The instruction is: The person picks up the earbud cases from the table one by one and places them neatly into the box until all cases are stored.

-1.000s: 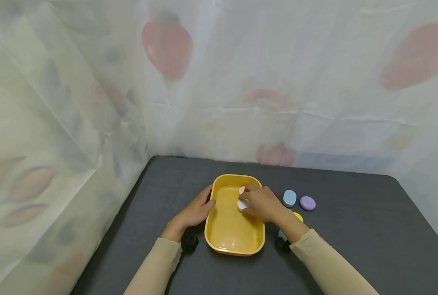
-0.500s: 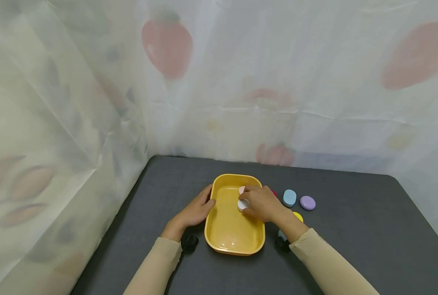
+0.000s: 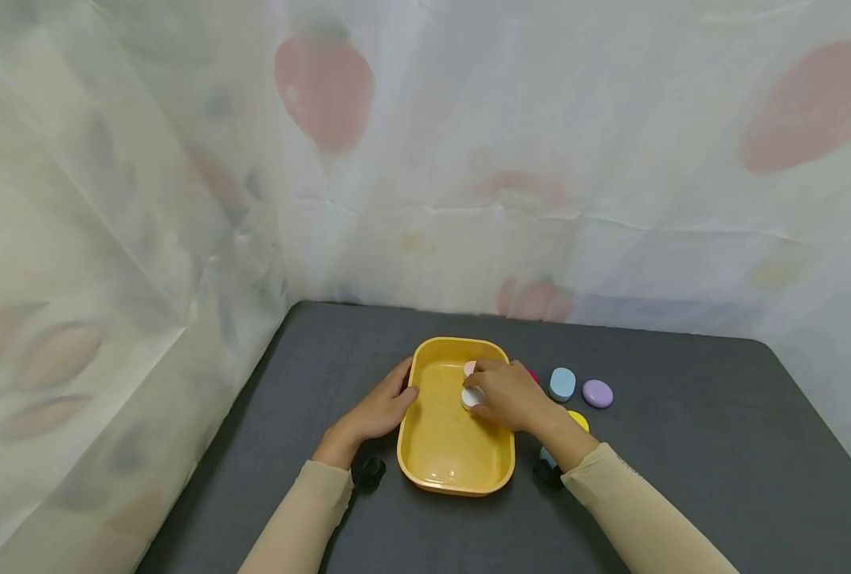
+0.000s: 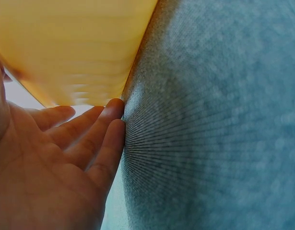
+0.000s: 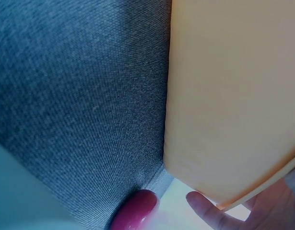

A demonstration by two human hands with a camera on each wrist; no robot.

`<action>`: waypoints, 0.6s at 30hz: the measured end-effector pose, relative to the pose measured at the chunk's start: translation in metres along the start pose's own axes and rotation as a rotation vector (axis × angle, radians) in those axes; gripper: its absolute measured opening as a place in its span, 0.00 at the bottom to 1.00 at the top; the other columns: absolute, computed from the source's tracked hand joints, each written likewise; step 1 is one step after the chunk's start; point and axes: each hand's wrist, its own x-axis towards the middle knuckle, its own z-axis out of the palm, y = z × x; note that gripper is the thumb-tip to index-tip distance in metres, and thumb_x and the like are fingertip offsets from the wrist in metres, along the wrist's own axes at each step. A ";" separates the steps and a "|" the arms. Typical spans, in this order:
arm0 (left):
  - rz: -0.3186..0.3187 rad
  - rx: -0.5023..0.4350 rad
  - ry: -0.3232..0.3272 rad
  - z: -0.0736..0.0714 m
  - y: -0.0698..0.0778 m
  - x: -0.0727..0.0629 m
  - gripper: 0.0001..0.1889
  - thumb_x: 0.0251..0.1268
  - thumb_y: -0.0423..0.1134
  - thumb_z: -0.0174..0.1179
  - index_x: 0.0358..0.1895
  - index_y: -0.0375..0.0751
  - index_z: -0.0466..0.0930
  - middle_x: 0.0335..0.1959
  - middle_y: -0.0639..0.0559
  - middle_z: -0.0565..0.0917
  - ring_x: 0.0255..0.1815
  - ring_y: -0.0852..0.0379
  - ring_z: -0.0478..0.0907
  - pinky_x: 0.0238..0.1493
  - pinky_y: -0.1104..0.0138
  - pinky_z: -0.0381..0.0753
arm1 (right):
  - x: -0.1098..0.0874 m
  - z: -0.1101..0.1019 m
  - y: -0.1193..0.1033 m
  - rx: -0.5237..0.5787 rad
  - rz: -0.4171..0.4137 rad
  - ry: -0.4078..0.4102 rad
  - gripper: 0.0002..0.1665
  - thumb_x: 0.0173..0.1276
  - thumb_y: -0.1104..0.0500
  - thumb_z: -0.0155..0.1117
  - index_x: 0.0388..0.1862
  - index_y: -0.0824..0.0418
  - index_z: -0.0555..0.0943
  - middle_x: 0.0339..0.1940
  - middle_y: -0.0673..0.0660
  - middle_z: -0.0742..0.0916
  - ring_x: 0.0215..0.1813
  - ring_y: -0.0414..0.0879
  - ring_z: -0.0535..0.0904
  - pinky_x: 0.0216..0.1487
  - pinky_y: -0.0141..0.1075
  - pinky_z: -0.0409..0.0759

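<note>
My left hand [image 3: 377,408] holds the left side of a yellow rectangular tray [image 3: 443,470], thumb over the rim and fingers along the outer wall. In the left wrist view those fingers [image 4: 104,129] lie fairly straight against the tray wall [image 4: 75,52]. Reaching over the opposite rim, my right hand [image 3: 510,396] pinches a white disc [image 3: 472,399] inside the tray between thumb and index finger. A pale pink disc [image 3: 470,368] lies just beyond it, partly covered by the fingers. The right wrist view shows part of that hand [image 5: 267,211] behind the tray's wall [image 5: 224,96].
Right of the tray on the dark table [image 3: 684,446] lie a light blue piece [image 3: 562,384] and a purple oval piece [image 3: 598,394]. A yellow piece [image 3: 579,420], a red one [image 5: 135,211] and another bluish one [image 3: 547,457] are partly hidden by the right arm. A printed curtain [image 3: 468,159] hangs behind.
</note>
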 end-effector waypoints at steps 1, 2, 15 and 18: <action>-0.003 -0.001 0.000 0.000 0.000 0.000 0.31 0.86 0.38 0.43 0.85 0.46 0.46 0.82 0.43 0.60 0.76 0.46 0.67 0.74 0.47 0.68 | 0.000 0.000 0.000 0.001 -0.001 0.001 0.21 0.65 0.44 0.77 0.54 0.50 0.89 0.55 0.54 0.86 0.56 0.49 0.80 0.54 0.54 0.76; -0.001 -0.003 0.001 0.000 0.000 0.000 0.31 0.86 0.38 0.43 0.85 0.46 0.46 0.82 0.43 0.59 0.77 0.45 0.67 0.74 0.47 0.67 | 0.000 0.000 0.000 0.003 -0.001 0.003 0.21 0.65 0.44 0.76 0.54 0.50 0.89 0.55 0.54 0.86 0.56 0.49 0.80 0.53 0.54 0.76; 0.012 -0.019 -0.003 0.001 0.000 0.001 0.32 0.85 0.36 0.43 0.85 0.44 0.46 0.83 0.41 0.58 0.78 0.44 0.65 0.74 0.45 0.66 | -0.003 0.000 0.004 0.016 -0.017 0.049 0.25 0.64 0.43 0.76 0.57 0.51 0.89 0.56 0.53 0.86 0.57 0.49 0.80 0.54 0.54 0.78; 0.001 -0.008 -0.002 0.000 -0.001 0.001 0.31 0.85 0.37 0.43 0.85 0.46 0.46 0.83 0.43 0.58 0.78 0.46 0.65 0.75 0.47 0.67 | -0.003 -0.001 0.005 0.031 -0.011 0.047 0.25 0.64 0.43 0.76 0.58 0.51 0.88 0.56 0.53 0.85 0.56 0.48 0.81 0.54 0.53 0.77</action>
